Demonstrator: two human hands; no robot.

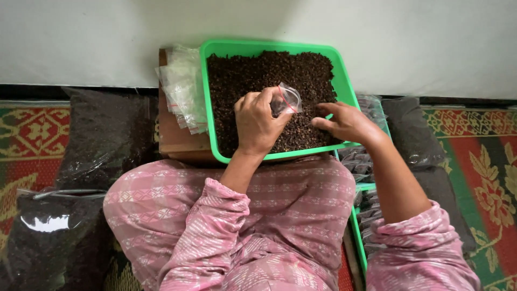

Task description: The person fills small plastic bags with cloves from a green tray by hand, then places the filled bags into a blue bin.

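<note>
Head cam: our left hand (257,125) pinches the small clear zip bag with red seal strip (286,100) over the green plastic tray (211,102) of dark dried cloves (258,73), so w/ right hand (344,123) fingers loosely curled, nothing gripped, we'd keep the mouth open & scoop small.

Soft, even daylight, faint shadows (glare on the plastic sacks (51,223)), slightly soft focus.
</note>
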